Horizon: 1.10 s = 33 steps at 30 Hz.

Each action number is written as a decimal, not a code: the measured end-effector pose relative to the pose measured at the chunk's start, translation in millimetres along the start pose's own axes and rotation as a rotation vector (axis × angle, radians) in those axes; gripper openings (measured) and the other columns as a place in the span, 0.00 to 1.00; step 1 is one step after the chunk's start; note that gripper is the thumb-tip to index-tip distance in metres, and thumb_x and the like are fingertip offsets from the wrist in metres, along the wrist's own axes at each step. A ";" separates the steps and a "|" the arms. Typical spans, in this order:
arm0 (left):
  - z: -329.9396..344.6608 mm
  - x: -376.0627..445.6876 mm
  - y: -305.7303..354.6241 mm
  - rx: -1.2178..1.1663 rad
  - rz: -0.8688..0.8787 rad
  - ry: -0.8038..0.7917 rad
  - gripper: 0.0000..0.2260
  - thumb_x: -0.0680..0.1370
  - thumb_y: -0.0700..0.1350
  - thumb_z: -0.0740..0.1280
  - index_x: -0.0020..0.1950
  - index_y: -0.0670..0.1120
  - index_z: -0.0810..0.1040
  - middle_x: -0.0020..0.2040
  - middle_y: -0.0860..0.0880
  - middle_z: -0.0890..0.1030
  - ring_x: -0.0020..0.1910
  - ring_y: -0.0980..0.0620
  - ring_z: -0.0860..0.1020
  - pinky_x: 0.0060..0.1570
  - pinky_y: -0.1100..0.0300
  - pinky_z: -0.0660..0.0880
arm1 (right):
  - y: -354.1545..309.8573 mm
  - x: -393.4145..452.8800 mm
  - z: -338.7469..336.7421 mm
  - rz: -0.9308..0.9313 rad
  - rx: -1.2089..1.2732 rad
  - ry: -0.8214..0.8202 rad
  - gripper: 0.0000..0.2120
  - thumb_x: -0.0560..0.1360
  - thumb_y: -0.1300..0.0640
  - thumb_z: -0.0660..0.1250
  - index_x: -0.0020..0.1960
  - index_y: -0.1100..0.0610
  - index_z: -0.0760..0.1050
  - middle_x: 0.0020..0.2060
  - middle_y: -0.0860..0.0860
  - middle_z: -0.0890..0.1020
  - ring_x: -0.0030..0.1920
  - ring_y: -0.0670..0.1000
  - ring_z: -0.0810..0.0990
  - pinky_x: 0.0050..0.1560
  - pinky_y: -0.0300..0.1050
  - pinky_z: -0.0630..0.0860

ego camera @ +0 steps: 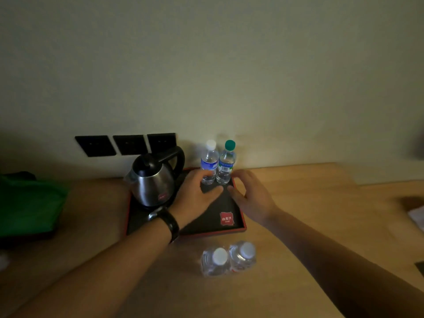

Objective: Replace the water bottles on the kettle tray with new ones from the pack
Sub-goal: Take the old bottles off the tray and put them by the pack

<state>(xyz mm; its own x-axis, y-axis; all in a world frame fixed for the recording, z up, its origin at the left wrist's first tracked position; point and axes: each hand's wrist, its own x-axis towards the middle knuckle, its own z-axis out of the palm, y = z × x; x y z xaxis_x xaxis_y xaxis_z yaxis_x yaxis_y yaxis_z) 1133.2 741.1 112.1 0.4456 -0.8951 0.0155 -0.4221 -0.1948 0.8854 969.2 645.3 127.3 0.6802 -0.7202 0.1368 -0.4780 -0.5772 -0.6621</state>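
Two water bottles stand upright at the back right corner of the black, red-rimmed kettle tray [213, 230]: one with a white cap and blue label [209, 161], one with a green cap [226, 162]. My left hand [197, 193] lies over the tray with its fingers spread, touching the base of the white-capped bottle. My right hand [250, 191] hovers open just right of the green-capped bottle, holding nothing. Two clear white-capped bottles [228, 258] stand together on the wooden table in front of the tray.
A steel kettle [156, 177] with a black handle stands on the tray's left half. A green bag [29, 207] lies at the far left. Three dark wall sockets [128, 144] sit behind the kettle. Blurred items lie at the table's right edge [415, 214].
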 end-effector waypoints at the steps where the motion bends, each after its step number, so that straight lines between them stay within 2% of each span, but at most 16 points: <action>1: -0.4 19.4 2.9 0.040 0.014 0.009 0.23 0.72 0.49 0.76 0.65 0.47 0.76 0.59 0.51 0.74 0.56 0.53 0.77 0.56 0.65 0.74 | 3.3 17.4 0.7 0.031 -0.050 0.009 0.17 0.77 0.56 0.67 0.65 0.56 0.73 0.61 0.54 0.75 0.61 0.52 0.74 0.58 0.35 0.65; 2: -0.6 37.9 6.0 0.063 0.014 0.009 0.26 0.72 0.47 0.76 0.68 0.46 0.73 0.61 0.51 0.73 0.58 0.52 0.76 0.56 0.66 0.73 | 6.1 33.5 1.5 0.066 -0.080 0.014 0.20 0.77 0.56 0.67 0.68 0.56 0.71 0.64 0.55 0.73 0.64 0.53 0.72 0.60 0.36 0.63; 5: 1.7 84.8 11.8 0.103 0.012 0.022 0.34 0.72 0.44 0.77 0.75 0.44 0.66 0.73 0.44 0.68 0.70 0.46 0.69 0.67 0.58 0.67 | 13.4 74.3 6.7 0.162 -0.052 0.019 0.30 0.77 0.56 0.68 0.75 0.56 0.61 0.71 0.54 0.66 0.69 0.53 0.68 0.62 0.36 0.61; 7: 5.7 105.9 11.1 0.103 -0.030 0.006 0.39 0.73 0.43 0.77 0.78 0.42 0.60 0.77 0.42 0.63 0.74 0.45 0.65 0.70 0.55 0.62 | 17.2 97.8 8.2 0.241 -0.006 0.028 0.35 0.77 0.55 0.69 0.78 0.58 0.54 0.75 0.55 0.62 0.73 0.54 0.63 0.66 0.39 0.59; 9: 11.7 118.6 7.7 0.058 -0.105 -0.032 0.40 0.74 0.42 0.76 0.79 0.43 0.56 0.77 0.42 0.65 0.73 0.44 0.66 0.68 0.56 0.63 | 20.5 115.8 9.3 0.321 0.014 0.014 0.39 0.76 0.55 0.70 0.79 0.59 0.50 0.77 0.56 0.60 0.75 0.56 0.61 0.69 0.44 0.59; 11: 18.0 124.0 2.4 0.021 -0.171 -0.058 0.40 0.74 0.41 0.75 0.80 0.45 0.56 0.74 0.42 0.68 0.71 0.44 0.69 0.63 0.58 0.65 | 23.8 124.4 12.1 0.362 0.019 -0.030 0.40 0.76 0.54 0.70 0.79 0.59 0.50 0.76 0.57 0.62 0.74 0.57 0.63 0.68 0.46 0.61; 13: 22.0 124.8 -2.0 0.030 -0.190 -0.027 0.36 0.74 0.40 0.75 0.78 0.45 0.60 0.72 0.42 0.71 0.70 0.43 0.71 0.64 0.55 0.67 | 27.7 124.7 16.6 0.365 0.007 -0.058 0.38 0.76 0.54 0.70 0.78 0.58 0.52 0.73 0.57 0.66 0.71 0.58 0.66 0.67 0.48 0.64; 14: 23.1 124.7 -4.2 0.034 -0.178 0.013 0.32 0.74 0.39 0.75 0.75 0.44 0.66 0.69 0.42 0.74 0.67 0.42 0.73 0.64 0.52 0.70 | 30.2 123.5 19.0 0.355 0.000 -0.047 0.35 0.76 0.54 0.70 0.77 0.58 0.56 0.71 0.58 0.68 0.69 0.59 0.68 0.66 0.49 0.65; 16: 24.6 122.7 -8.3 0.035 -0.141 0.098 0.19 0.73 0.40 0.76 0.63 0.42 0.77 0.58 0.42 0.80 0.58 0.42 0.79 0.57 0.49 0.77 | 35.1 120.1 21.6 0.324 0.001 0.009 0.25 0.77 0.56 0.69 0.71 0.58 0.66 0.64 0.59 0.73 0.62 0.59 0.73 0.61 0.49 0.71; 19: 28.7 113.2 -9.1 -0.013 -0.160 0.106 0.09 0.76 0.43 0.73 0.54 0.48 0.77 0.49 0.48 0.81 0.52 0.45 0.80 0.47 0.54 0.77 | 40.5 108.9 20.3 0.271 0.080 0.025 0.13 0.78 0.56 0.67 0.61 0.57 0.71 0.53 0.56 0.78 0.51 0.56 0.77 0.47 0.44 0.71; 21: 31.9 106.3 -6.2 -0.049 -0.127 0.104 0.07 0.76 0.43 0.72 0.52 0.51 0.77 0.46 0.52 0.81 0.51 0.48 0.81 0.46 0.58 0.76 | 45.1 98.8 15.1 0.217 0.134 0.023 0.11 0.78 0.56 0.66 0.59 0.55 0.70 0.48 0.54 0.79 0.48 0.56 0.78 0.41 0.43 0.70; 24: 35.7 98.5 12.2 -0.018 -0.007 0.103 0.09 0.76 0.45 0.72 0.52 0.55 0.77 0.43 0.58 0.80 0.47 0.55 0.80 0.46 0.61 0.76 | 52.3 83.5 -3.7 0.168 0.218 0.082 0.14 0.79 0.53 0.66 0.62 0.54 0.70 0.49 0.52 0.80 0.50 0.53 0.79 0.46 0.45 0.76; 27: 48.1 96.3 43.2 0.040 0.084 0.055 0.10 0.76 0.46 0.72 0.54 0.57 0.76 0.44 0.60 0.79 0.46 0.59 0.78 0.43 0.66 0.73 | 66.3 62.8 -33.9 0.171 0.273 0.168 0.17 0.79 0.49 0.66 0.64 0.54 0.69 0.50 0.47 0.79 0.50 0.49 0.79 0.45 0.40 0.74; 33: 127.5 89.4 109.6 0.067 0.143 -0.170 0.14 0.76 0.47 0.73 0.61 0.50 0.78 0.52 0.54 0.79 0.51 0.54 0.77 0.45 0.65 0.71 | 124.9 -10.3 -107.3 0.237 0.275 0.292 0.17 0.77 0.48 0.68 0.62 0.52 0.72 0.50 0.43 0.79 0.54 0.46 0.78 0.48 0.40 0.73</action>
<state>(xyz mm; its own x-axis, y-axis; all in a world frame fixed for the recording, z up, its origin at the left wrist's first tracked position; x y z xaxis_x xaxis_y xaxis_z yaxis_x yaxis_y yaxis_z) 1026.1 588.6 151.3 0.2403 -0.9691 0.0552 -0.5256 -0.0820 0.8468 842.8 539.3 122.3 0.3658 -0.9210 0.1336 -0.4094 -0.2882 -0.8656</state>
